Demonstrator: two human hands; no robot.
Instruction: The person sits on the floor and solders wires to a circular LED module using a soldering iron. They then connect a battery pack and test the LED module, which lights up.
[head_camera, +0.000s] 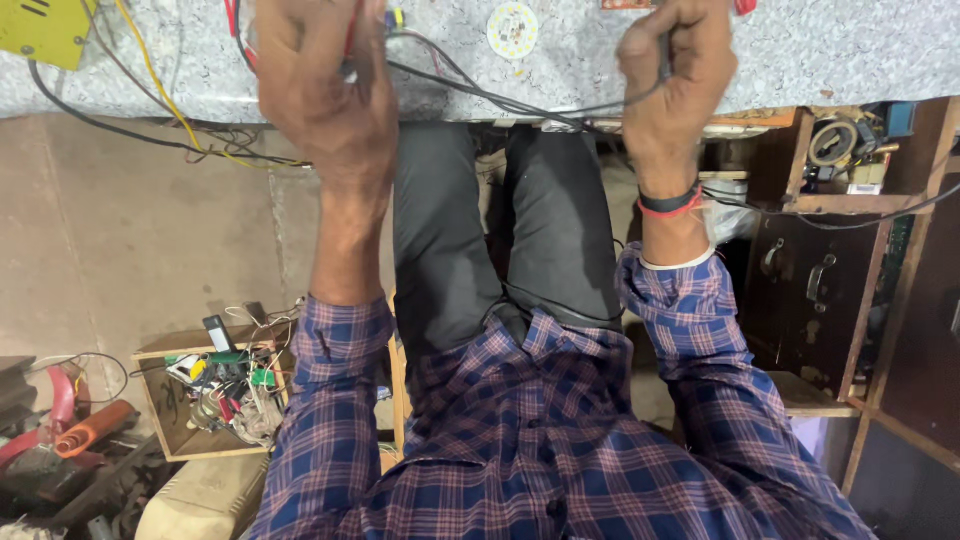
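Observation:
My left hand (325, 95) is closed over the edge of a grey speckled worktop (820, 50). Black wires (500, 100) leave it, and something red shows between its fingers. The wires run rightwards along the table edge into my right hand (672, 85), which is clenched in a fist around them. That wrist wears a black and red band (670, 203). A small round white board dotted with yellow chips (512, 30) lies on the worktop between the two hands. My dark-trousered legs (500, 230) and checked shirt fill the middle below.
A yellow box (40, 30) with black and yellow leads sits at the worktop's left end. On the floor at the left stands an open wooden box of wires and parts (215, 385). A dark wooden cabinet with handles and cluttered shelves (820, 280) stands at the right.

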